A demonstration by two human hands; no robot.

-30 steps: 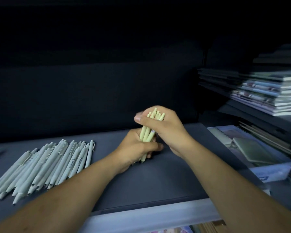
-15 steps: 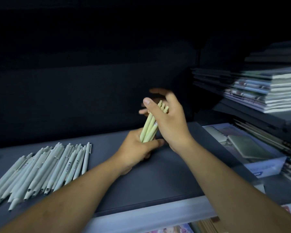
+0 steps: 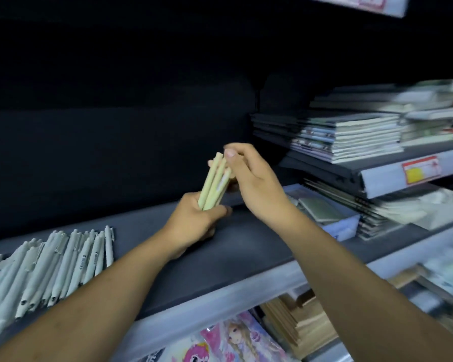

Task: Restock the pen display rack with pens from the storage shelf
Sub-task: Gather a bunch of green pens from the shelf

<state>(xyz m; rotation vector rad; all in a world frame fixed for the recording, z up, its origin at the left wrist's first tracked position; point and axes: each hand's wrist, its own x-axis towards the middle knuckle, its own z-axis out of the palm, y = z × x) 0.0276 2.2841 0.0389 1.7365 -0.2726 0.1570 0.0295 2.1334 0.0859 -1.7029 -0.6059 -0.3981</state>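
A bundle of pale yellow-green pens (image 3: 215, 182) stands nearly upright above the dark storage shelf (image 3: 246, 254). My left hand (image 3: 196, 223) grips the bundle's lower end. At the top ends, my right hand (image 3: 256, 184) pinches the pens between its thumb and curled fingers. A row of several white pens (image 3: 63, 262) lies side by side on the shelf at the left, well apart from both hands. No display rack is in view.
Stacks of notebooks (image 3: 351, 137) fill the shelves at the right, above a red and yellow price label (image 3: 420, 169). A shallow box (image 3: 345, 223) sits right of my right hand. Colourful booklets (image 3: 220, 340) and brown pads (image 3: 298, 325) lie on the shelf below.
The bundle has risen off the shelf and stands more upright. My right hand went from wrapping the pens, through a looser hold, to pinching their tops. The view has swung right.
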